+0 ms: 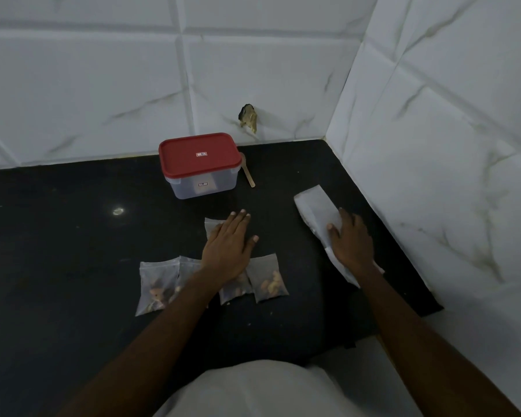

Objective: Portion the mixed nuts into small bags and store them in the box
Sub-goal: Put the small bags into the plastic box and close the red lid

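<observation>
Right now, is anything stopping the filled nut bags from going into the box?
Yes: the red lid sits closed on the box, so it has to come off first. The stretch of black counter between the filled bags and the box shows nothing else in the way.

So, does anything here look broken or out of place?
Yes: a dark, jagged hole breaks the white wall tile just behind the red-lidded box, above the black counter. Nothing looks spilled.
</observation>
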The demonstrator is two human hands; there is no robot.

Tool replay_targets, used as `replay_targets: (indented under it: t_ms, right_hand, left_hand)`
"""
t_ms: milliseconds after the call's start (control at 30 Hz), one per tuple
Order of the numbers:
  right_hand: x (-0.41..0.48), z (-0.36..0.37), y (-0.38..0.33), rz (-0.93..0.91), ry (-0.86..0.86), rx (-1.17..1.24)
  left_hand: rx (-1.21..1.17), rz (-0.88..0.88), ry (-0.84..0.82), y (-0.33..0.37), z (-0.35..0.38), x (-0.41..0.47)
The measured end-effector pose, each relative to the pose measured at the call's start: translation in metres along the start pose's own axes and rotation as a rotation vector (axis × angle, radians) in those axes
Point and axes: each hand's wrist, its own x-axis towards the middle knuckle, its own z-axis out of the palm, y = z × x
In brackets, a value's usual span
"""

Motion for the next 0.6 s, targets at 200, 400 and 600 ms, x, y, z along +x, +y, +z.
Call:
replay_targets:
  t_ms: [200,400,600]
  right_hand:
    - [-0.001,0.022,-0.011,-0.258,-0.115,-0.317]
    - [-0.001,0.026,-0.009,-0.248,-0.124,-0.327]
    - [0.002,0.020,-0.020,-0.202,-0.111,-0.283]
  left_hand:
    - [-0.017,0.021,-0.012,0.001,0.004,0.004]
    - [-0.052,0.006,0.031,-0.004,-0.003,0.010]
    - [-0.160,-0.032,0.144,-0.018,-0.016,0.014]
